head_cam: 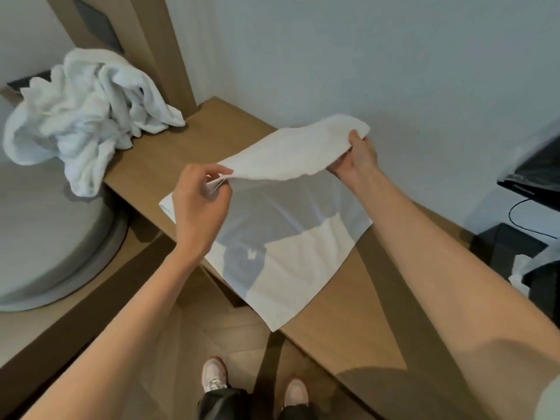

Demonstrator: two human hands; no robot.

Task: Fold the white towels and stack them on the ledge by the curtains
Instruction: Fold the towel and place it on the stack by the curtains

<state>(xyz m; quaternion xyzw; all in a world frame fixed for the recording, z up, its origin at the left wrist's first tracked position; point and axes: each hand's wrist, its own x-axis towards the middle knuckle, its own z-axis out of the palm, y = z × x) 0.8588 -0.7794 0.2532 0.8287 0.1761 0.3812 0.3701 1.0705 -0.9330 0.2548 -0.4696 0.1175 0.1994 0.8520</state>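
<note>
I see the wooden desk [348, 313] running along the wall. A white towel [291, 268] lies spread on it, its near corner hanging over the front edge and its far edge lifted in an arch above the rest. A crumpled towel pile [81, 116] sits at the desk's left end. My left hand [200, 204] has its grip pinched on one raised corner; my right hand [357, 159] holds the other.

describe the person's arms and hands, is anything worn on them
Both forearms are bare. The left hand and right hand show no gloves, rings or watch. The only clothing on the arms is the edge of a pale grey-green short sleeve at the right upper arm, in the bottom corner.
</note>
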